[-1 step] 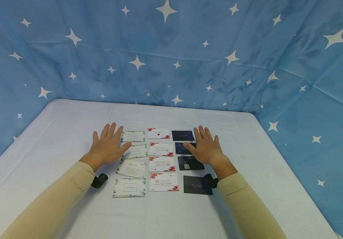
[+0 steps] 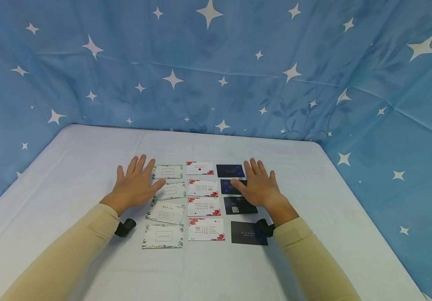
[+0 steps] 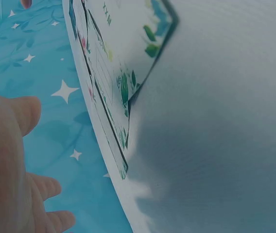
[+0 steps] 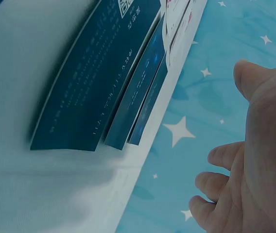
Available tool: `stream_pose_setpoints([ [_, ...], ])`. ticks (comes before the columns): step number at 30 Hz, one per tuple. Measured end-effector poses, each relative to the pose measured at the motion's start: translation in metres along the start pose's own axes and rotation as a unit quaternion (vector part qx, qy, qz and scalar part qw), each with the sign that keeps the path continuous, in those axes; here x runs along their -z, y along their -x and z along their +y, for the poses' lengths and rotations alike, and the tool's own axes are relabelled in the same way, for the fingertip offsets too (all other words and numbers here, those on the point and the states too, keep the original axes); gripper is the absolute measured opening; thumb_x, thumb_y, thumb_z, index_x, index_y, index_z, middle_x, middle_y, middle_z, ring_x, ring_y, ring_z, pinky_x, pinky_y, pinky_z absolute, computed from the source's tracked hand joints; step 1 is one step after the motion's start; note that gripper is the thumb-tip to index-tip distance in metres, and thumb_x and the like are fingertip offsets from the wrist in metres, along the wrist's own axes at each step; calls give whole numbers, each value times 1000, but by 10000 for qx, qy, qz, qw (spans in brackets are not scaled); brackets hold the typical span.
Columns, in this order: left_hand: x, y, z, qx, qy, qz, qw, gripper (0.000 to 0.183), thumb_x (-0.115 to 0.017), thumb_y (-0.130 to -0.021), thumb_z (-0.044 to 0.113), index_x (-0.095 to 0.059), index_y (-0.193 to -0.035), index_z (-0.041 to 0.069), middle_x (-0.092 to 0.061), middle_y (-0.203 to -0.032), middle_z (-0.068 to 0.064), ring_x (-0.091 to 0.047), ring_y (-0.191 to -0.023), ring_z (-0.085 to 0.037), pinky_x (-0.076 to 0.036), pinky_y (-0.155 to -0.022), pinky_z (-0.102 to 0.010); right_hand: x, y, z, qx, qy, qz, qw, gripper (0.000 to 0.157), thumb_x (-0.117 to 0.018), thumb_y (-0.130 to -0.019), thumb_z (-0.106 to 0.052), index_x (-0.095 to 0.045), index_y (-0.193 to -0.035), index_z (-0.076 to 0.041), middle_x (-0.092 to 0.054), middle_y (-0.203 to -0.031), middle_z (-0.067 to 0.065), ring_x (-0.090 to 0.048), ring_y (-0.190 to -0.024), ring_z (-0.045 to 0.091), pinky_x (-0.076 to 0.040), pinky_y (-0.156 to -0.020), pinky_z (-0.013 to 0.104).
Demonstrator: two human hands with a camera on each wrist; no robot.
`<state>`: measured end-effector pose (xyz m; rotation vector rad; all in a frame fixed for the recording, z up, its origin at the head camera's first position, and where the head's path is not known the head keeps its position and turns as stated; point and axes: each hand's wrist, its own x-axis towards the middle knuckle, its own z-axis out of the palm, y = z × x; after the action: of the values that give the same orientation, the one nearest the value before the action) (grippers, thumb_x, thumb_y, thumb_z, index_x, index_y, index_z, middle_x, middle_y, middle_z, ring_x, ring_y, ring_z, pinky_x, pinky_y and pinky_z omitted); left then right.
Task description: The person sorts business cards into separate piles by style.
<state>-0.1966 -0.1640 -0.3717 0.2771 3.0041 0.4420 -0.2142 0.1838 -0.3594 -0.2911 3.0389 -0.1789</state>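
Observation:
Business cards lie on the table in three columns. Leaf-bordered white cards form the left column, red-flowered white cards the middle, and dark cards the right. Over the outer edge of the leaf-bordered column, my left hand is held with fingers spread; in the left wrist view that hand is raised off the cloth. My right hand hovers likewise beside the dark column, its thumb in front of one card. The right wrist view shows this hand holding nothing.
A white cloth covers the table, whose far edge meets a blue curtain with white stars. Black wrist-worn devices sit under both wrists. Some leaf-bordered cards overlap slightly.

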Motion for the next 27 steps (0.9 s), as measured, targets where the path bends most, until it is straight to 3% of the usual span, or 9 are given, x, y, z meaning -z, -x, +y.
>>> stream_pose_setpoints([
  [9,0,-1,-1,-17,5,49,10000,81,-41,-103,52,-14,-159,0,-1,-163,-27,5,-149,-45,7,-108,-70,1,1,-5,51,-56,41,10000,85,-43,-101,-60,-17,-160,-3,-10,-165,19,-5,-151,38,-5,-113,65],
  [14,1,2,-5,-92,158,331,9993,85,-46,-101,56,-17,-159,1,-5,-163,-26,1,-149,-45,4,-109,-70,-2,4,-8,183,-149,138,9996,85,-44,-101,-59,-17,-160,-3,-10,-165,18,-6,-151,38,-6,-113,65],
  [21,2,6,-18,-916,658,648,9915,68,-65,-98,34,-40,-152,2,-30,-158,-22,-26,-143,-45,-18,-111,-64,-16,-1,-23,821,-1123,225,9900,79,-67,-95,-44,-34,-155,-5,-32,-160,15,-29,-145,36,-27,-112,56],
  [27,5,-5,-34,-860,1430,483,9848,60,-71,-95,21,-48,-147,3,-42,-152,-20,-34,-140,-42,-26,-111,-57,-9,-22,-54,1228,-1683,-122,9780,67,-70,-94,-37,-45,-150,-9,-48,-149,12,-47,-134,32,-38,-107,51],
])
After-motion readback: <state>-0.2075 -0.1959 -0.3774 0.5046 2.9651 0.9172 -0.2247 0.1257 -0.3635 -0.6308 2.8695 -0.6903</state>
